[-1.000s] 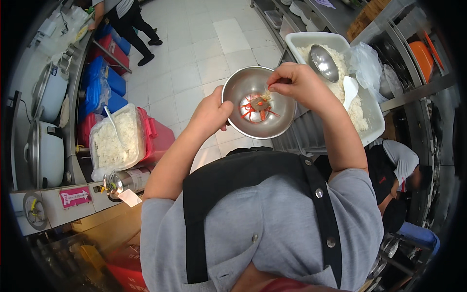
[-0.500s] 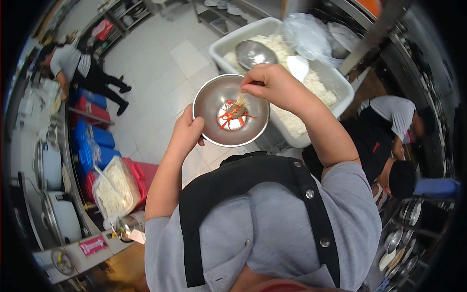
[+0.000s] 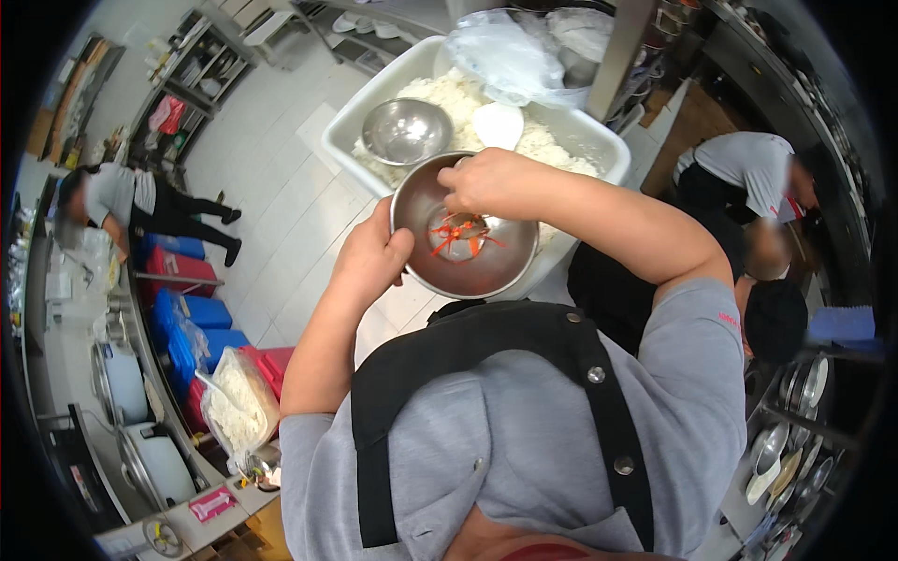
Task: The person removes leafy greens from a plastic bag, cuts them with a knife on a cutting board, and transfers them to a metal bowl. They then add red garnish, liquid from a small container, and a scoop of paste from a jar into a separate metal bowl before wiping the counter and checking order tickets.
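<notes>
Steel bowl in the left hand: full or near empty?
Near empty: steel bowl shows bare metal, only a few red-orange strips at the bottom.

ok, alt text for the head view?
A person's left hand holds a metal bowl of red shreds while the right hand reaches into it, above a white tub of rice.

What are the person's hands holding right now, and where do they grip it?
The left hand grips the round steel bowl by its left rim. The right hand reaches into it, fingertips at the orange-red shreds; an actual pinch cannot be told.
</notes>
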A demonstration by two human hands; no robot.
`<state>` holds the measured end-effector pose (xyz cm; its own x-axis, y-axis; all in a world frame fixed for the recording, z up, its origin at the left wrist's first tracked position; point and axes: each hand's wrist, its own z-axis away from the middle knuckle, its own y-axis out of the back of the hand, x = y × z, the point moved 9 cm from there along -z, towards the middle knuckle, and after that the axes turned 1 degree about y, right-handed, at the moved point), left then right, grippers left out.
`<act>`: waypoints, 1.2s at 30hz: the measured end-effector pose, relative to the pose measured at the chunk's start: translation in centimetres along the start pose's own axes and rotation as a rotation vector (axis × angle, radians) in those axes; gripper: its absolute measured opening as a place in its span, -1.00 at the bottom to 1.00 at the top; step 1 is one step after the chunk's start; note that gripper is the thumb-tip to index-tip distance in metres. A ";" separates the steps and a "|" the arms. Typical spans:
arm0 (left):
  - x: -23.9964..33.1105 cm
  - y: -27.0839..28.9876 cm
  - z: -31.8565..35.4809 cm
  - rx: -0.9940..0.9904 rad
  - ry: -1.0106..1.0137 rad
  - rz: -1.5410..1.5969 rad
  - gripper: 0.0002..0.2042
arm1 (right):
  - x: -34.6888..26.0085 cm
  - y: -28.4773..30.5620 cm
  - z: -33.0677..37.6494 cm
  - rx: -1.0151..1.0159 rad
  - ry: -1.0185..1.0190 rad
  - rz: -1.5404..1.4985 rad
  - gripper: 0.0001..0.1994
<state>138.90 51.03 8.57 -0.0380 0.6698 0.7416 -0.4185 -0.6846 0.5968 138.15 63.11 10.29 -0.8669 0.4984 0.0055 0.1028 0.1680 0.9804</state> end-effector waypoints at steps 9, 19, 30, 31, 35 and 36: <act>0.3 -0.7 -0.7 0.021 -0.008 0.075 -0.51 | -0.5 -2.2 0.6 -0.076 0.146 0.119 -0.92; 2.7 -1.6 -1.9 0.033 -0.049 -0.051 -0.50 | 1.2 -1.9 3.2 -0.022 0.111 -0.029 -0.90; 1.8 -1.4 -3.0 0.021 0.056 0.018 -0.46 | 4.6 4.9 5.2 0.287 -0.158 -0.035 -0.88; 1.6 -1.4 -3.4 0.018 0.041 0.031 -0.46 | 4.8 5.9 5.9 0.376 -0.186 -0.097 -0.84; 1.2 -1.2 -3.9 0.038 0.002 0.078 -0.47 | 5.0 5.9 7.7 0.448 -0.197 -0.148 -0.77; 1.0 -1.0 -3.8 0.057 -0.004 0.112 -0.48 | 4.9 6.9 8.6 0.464 -0.228 -0.092 -0.77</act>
<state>135.82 53.46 7.54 -0.0779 0.5872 0.8057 -0.3594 -0.7703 0.5267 138.84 74.07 15.43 -0.7593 0.6281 -0.1700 0.2816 0.5527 0.7843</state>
